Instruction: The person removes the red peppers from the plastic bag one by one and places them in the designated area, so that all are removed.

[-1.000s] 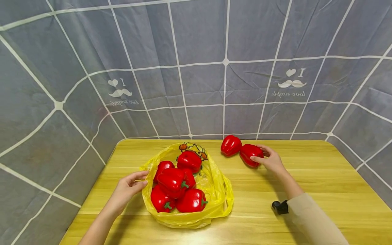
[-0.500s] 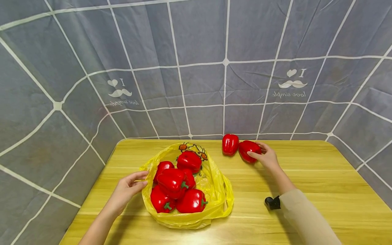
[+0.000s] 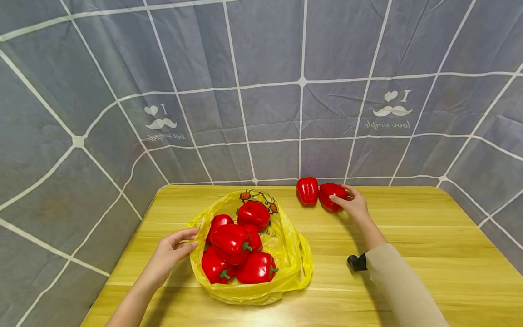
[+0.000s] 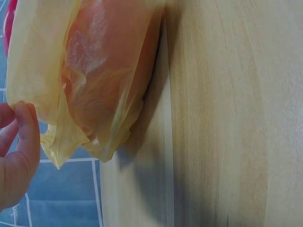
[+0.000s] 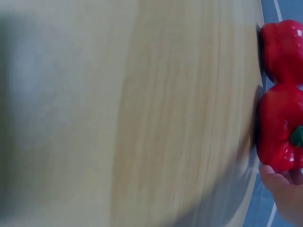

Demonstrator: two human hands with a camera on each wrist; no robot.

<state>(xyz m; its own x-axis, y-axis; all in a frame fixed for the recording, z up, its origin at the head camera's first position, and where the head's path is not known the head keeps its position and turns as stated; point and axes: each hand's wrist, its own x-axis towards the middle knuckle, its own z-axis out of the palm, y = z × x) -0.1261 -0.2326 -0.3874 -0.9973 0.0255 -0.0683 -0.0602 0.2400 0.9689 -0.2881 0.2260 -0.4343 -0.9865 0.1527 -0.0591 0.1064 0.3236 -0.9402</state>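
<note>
My left hand [image 3: 173,250] pinches the left rim of a yellow plastic bag [image 3: 292,263]; the left wrist view shows thumb and fingertips on the film of the bag [image 4: 102,80]. Several red bell peppers [image 3: 230,243] with green stems lie inside its open mouth. At the back of the table, my right hand [image 3: 354,204] has its thumb and fingers around the right end of a red bell pepper [image 3: 330,193]. Just left of that one, another red bell pepper [image 3: 307,190] stands on the wood. The right wrist view has the gripped pepper [image 5: 279,127] with its green stem.
A light wooden table [image 3: 327,295] bears everything. Behind it and at both sides hangs a grey curtain [image 3: 269,113] with white grid lines. A small black device [image 3: 357,262] sits at the right sleeve [image 3: 402,281].
The right hand has moved back and slightly left with its pepper, toward the table's far edge. The neighbouring pepper has turned more upright. The left hand and bag have stayed put.
</note>
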